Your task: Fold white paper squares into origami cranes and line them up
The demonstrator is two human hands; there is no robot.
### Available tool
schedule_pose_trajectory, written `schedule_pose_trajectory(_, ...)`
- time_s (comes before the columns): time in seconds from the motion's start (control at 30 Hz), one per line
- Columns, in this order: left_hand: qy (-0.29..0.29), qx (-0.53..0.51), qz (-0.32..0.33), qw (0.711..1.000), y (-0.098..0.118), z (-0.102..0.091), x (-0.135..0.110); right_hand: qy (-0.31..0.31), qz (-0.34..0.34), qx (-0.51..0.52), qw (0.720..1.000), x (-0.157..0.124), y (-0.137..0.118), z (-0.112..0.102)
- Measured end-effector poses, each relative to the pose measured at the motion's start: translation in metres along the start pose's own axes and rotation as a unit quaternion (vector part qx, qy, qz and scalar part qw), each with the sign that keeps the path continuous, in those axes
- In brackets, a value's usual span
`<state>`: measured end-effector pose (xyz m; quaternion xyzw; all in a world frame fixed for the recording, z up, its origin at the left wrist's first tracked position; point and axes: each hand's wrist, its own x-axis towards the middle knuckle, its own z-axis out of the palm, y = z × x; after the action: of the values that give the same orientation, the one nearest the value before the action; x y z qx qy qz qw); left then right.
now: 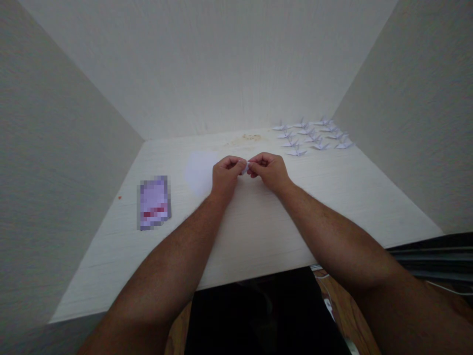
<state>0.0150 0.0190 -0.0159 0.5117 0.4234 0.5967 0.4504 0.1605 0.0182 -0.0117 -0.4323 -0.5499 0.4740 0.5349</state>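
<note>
Between my two hands is a small folded piece of white paper (245, 168), mostly covered by the fingers. My left hand (228, 172) pinches it from the left with thumb and forefinger. From the other side, my right hand (269, 170) is closed on the paper's right part, its fingertips almost meeting those of the left. Both hands are over the middle of the white table (258, 236). Beyond my right hand, several white folded paper cranes (312, 137) stand in rows at the back right. White paper sheets (198, 170) lie flat just left of my left hand.
A blurred purple packet (154, 202) lies on the table's left part, with a tiny orange speck (119, 197) beside it. Light walls close in the table at the back and both sides. A brownish worn patch (251, 137) marks the back of the tabletop.
</note>
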Motion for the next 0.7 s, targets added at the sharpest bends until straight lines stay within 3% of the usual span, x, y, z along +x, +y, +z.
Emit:
schedule_pose_trajectory(0.3,0.004,0.018,-0.005,1.0,-0.0062,-0.0018,0.0025,0.003,0.001,-0.003,1.0,-0.0013,-0.0028,-0.0008)
schedule_pose_trajectory(0.7,-0.006,0.098,0.015,0.995,0.0032,0.0031,-0.0031,0.019,-0.006,-0.044,0.999,-0.0035,-0.0017,-0.0009)
